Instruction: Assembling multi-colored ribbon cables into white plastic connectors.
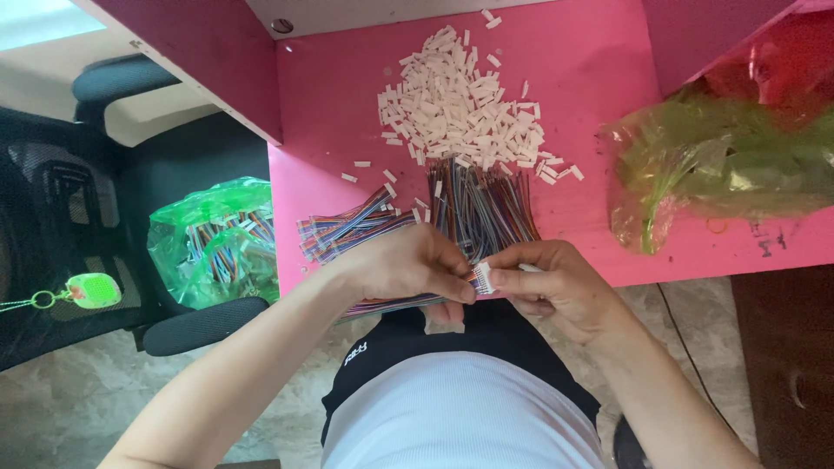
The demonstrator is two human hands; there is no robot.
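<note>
Both hands were held close under the camera, at the near edge of the pink table (591, 78). The right hand (556, 282) was pinched shut on a small white connector (485, 278), its long axis set roughly upright in the frame and its open face turned left. The left hand (408, 260) was closed narrowly on thin wire ends (469, 280), which were brought in from the left and met the connector at the fingertips, so that wire and housing lay just touching between the two grips. A flat ribbon of multicoloured wires (347, 227) was seen trailing left from under that hand. Beyond, a fanned wire bundle (482, 204) was laid lengthwise toward a loose heap of white plastic housings (460, 108), small, hard and rectangular. Crinkled green bags (721, 165) were seen at the right, with another (217, 239) on a black chair (113, 87).
</note>
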